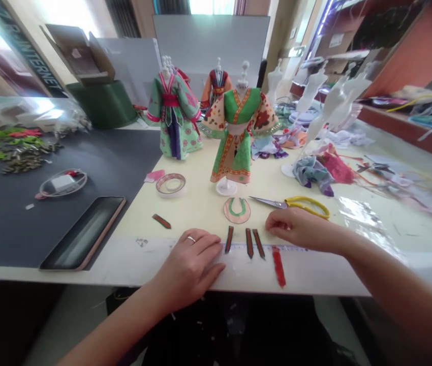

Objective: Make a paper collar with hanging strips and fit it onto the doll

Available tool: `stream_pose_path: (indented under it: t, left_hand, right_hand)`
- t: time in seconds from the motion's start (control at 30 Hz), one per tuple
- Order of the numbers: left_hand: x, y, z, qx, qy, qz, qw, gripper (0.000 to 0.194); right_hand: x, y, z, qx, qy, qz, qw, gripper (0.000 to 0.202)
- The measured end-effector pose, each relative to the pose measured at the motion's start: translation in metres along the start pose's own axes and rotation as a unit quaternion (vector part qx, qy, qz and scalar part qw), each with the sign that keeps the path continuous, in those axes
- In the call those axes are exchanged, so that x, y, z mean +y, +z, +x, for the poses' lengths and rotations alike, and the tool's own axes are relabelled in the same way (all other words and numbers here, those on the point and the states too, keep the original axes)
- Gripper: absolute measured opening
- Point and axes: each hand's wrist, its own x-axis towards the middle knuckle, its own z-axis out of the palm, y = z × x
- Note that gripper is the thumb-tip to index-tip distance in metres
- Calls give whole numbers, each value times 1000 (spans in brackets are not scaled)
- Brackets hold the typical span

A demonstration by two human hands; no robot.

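My left hand (191, 267) lies flat on the white front strip of the table, fingers stretched out and a ring on one finger. Its fingertips are close to a dark strip with a red middle and a pointed end (229, 240). Two similar pointed strips (249, 243) lie to the right, and another strip (161, 221) lies farther left. My right hand (290, 226) rests with curled fingers beside the scissors (307, 205); whatever its fingers may hold is hidden. Below it lies a red strip (278, 267). A round pinkish piece with a green U shape (237, 210) lies between the hands.
Small dress forms wear a green patterned robe (235, 137) and a floral robe (176, 117). A tape roll (171, 184) and a phone (84, 234) lie left. Bare white forms (325, 107), fabric scraps (313, 173) and clear plastic (361, 213) are right.
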Motion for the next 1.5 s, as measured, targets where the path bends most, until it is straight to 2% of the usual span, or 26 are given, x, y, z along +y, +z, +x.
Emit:
stream_pose_path:
  t: [0.23,0.5,0.67,0.8,0.87,0.93,1.03,1.17,1.27,1.5]
  left_hand:
    - [-5,3,-1,-11,1,-19,1000,22]
    - [-3,2,-2,-25,-6,-21,999,23]
    - [-6,1,-3,-27,-3,-26,999,22]
    - [-3,2,-4,12,-9,-44,999,22]
    - [5,2,-2,47,-45,-88,994,21]
    - [18,0,1,61,-103,-165,979,20]
    - [40,-2,7,46,-174,-287,941,18]
    - [58,-4,11,24,-240,-369,897,10]
    - [63,-4,10,-5,-280,-419,864,1]
    - [71,0,10,-58,-349,-486,799,8]
  right_hand:
    - [-3,16,-37,28,23,12,999,15]
    - [-14,30,-35,62,49,-28,996,11]
    - [-10,35,-35,82,53,-13,995,12]
    - [-12,37,-39,98,42,54,993,9]
    - [-22,39,-43,107,26,101,989,7]
    - [-36,42,-48,124,6,139,982,8]
    - [-58,49,-55,149,-23,171,974,9]
    - [-77,60,-63,174,-63,185,965,12]
    - [-81,68,-66,194,-75,183,961,12]
    - [-77,77,-70,177,-62,228,956,13]
